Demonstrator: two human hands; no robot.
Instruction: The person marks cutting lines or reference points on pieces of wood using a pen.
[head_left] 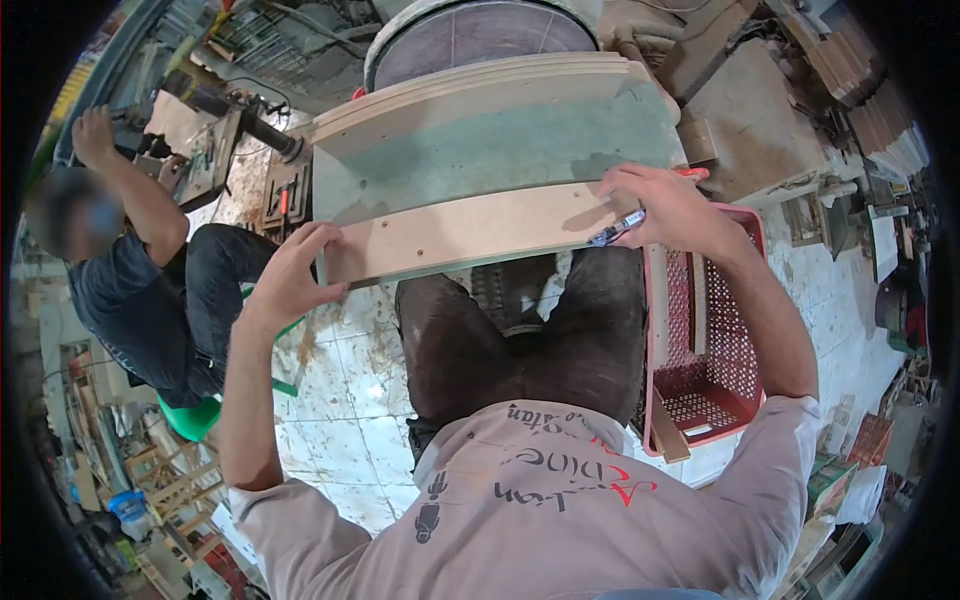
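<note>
While my two hands are spread well apart, both are closed on one pale wooden strip (pixel 480 225). Left hand (pixel 290 275): at the near-left end, fingers over the top, thumb at the lower edge. Right hand (pixel 655 210): at the other end, fingers on the upper face, one pen (pixel 618 230) also in its grip, angled down to the left over the strip's edge. Strip lies crosswise above my lap, over the near side of one broad greenish panel (pixel 440 145). At least three small dark spots on its face, two of them toward the left end; holes or screw heads, cannot tell.

Panel's far side: layered pale boards (pixel 480 85), at least three edges showing. Beyond them, one large round surface (pixel 480 40) with a pale rim, partly hidden.

Below the strip: my two dark-trousered legs (pixel 520 360), pale floor tiles (pixel 345 440) around them. To the right, one red perforated crate (pixel 745 300), with at least two wooden pieces (pixel 698 300) standing in or against it.

To the left, one co-worker (pixel 130 310) seated on one green stool (pixel 190 418), one hand raised near the head. Between us, one red-handled tool (pixel 284 200) on a low wooden surface (pixel 272 212).
</note>
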